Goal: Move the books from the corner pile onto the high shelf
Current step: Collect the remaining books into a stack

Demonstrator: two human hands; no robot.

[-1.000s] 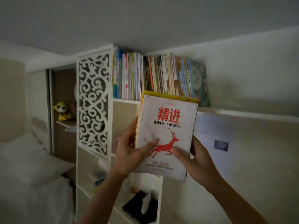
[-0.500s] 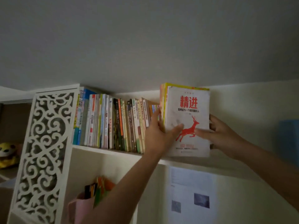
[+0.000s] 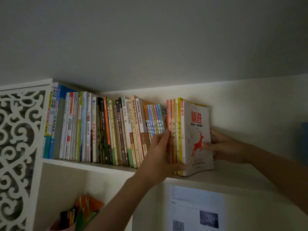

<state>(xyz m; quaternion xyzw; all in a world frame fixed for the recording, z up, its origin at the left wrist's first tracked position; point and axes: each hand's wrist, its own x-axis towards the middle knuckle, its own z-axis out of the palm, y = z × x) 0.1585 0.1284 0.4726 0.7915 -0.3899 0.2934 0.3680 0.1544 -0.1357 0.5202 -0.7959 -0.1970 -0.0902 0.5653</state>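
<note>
Home room, likely bedroom or study. High white shelf (image 3: pixel 106 166) under ceiling packed with upright books (image 3: pixel 103 129), many with Chinese spines. White carved scrollwork panel (image 3: pixel 18 147) at left. Printed sheet (image 3: pixel 195 209) stuck on wall below shelf.

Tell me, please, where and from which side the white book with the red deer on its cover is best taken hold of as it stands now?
Grip the white book at its open right face and near spine edge, coming from the front right. It stands upright at the right end of the row on the high shelf, thin yellow and orange books tight against its left, so only that side is free. The right hand already rests there.
</note>
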